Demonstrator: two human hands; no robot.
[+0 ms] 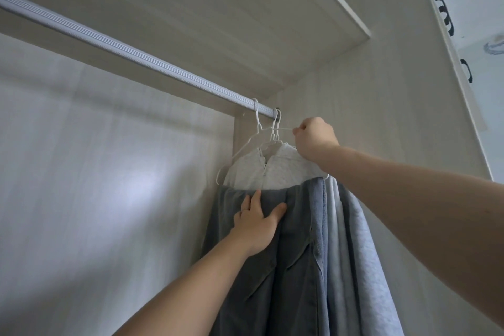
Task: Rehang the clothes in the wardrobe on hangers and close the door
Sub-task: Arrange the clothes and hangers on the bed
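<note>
White wire hangers [257,118] hook the rail's [136,54] right end; white top [283,169], grey garment [272,267], blue cloth [354,254] hang bunched beneath.

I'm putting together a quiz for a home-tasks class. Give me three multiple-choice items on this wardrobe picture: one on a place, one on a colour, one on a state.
1. Where on the rail do the hangers hang?
A. At its left end
B. At its right end, by the side wall
C. In the middle

2. What colour is the garment under the left hand?
A. Red
B. Dark grey
C. Yellow

3. What is the right hand doing?
A. Pinching a white hanger wire
B. Hanging idle
C. Lying flat on a folded towel

Answers: 1 B, the hooks crowd the rail's end beside the wall. 2 B, the spread fingers lie on dark grey cloth. 3 A, its curled fingers nip the wire near the hooks.
</note>
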